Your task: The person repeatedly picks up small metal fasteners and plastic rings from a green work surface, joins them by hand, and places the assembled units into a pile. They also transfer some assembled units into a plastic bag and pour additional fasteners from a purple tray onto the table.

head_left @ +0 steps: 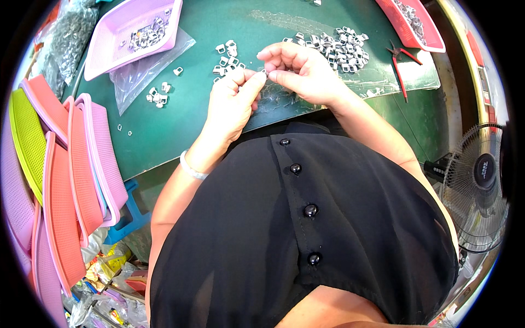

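My left hand [232, 104] pinches a tiny silver metal piece [263, 71] between thumb and forefinger, above the near edge of the table. My right hand [309, 74] meets it there, thumb tip at the same piece and fingers curled, forefinger lifted a little. The fingertips cover most of the piece, so its exact shape is hidden. Just beyond my hands lies a loose group of small silver square-looped metal fittings [228, 61]. A larger heap of the same fittings [347, 49] sits to the right, beyond my right hand.
Red-handled pliers [399, 68] lie at the table's right. A pink basket [432, 33] and a lilac basket [104, 52] hold metal parts. A plastic bag [128, 90] lies under the lilac one. Stacked baskets [65, 213] stand at left, a fan [473, 186] at right.
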### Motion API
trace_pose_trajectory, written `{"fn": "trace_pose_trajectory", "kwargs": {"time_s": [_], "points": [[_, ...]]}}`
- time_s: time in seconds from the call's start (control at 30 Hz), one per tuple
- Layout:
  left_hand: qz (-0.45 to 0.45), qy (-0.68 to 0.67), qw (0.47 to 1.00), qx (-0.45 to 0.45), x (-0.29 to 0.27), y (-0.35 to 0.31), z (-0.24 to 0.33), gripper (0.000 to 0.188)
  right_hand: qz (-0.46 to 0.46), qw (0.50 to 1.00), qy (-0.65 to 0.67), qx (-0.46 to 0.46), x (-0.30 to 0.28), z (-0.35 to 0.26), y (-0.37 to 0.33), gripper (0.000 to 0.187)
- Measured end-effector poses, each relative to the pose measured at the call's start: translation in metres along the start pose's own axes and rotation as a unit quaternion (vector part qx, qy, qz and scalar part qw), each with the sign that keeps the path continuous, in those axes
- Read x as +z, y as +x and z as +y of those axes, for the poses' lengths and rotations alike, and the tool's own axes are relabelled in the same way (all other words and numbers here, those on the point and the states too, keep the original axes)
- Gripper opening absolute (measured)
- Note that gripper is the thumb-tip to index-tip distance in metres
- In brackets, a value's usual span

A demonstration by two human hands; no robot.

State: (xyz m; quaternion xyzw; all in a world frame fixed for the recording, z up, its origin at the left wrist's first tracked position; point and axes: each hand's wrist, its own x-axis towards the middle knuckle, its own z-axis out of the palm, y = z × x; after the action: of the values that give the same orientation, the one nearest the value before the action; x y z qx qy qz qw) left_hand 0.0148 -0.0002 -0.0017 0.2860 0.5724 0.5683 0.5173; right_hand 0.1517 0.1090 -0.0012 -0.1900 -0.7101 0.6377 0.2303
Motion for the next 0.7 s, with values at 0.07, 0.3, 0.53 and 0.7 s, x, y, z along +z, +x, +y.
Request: {"fn": "trace_pose_trajectory", "kwargs": {"time_s": [0.07,0.3,0.53,0.7], "points": [[-0.018,-0.051,0.997,-0.049,-0.002,0.000,0.004,0.018,-0.004,1.000,0.001,0.003,0.000,-0.002,0.000,0.025],[-0.114,-0.293,0.928,-0.199,-0.017,0.008,0.001,0.025,0.001,0.999,-0.014,0.038,-0.002,-0.005,-0.001,0.024],[-0.123,-0.337,0.911,-0.202,-0.022,0.004,0.000,0.025,-0.006,0.997,-0.030,0.066,0.000,-0.002,0.001,0.023],[0.001,-0.182,0.983,-0.035,-0.054,0.000,0.017,0.019,0.011,0.991,-0.130,0.007,0.002,0.003,0.006,0.022]]}}
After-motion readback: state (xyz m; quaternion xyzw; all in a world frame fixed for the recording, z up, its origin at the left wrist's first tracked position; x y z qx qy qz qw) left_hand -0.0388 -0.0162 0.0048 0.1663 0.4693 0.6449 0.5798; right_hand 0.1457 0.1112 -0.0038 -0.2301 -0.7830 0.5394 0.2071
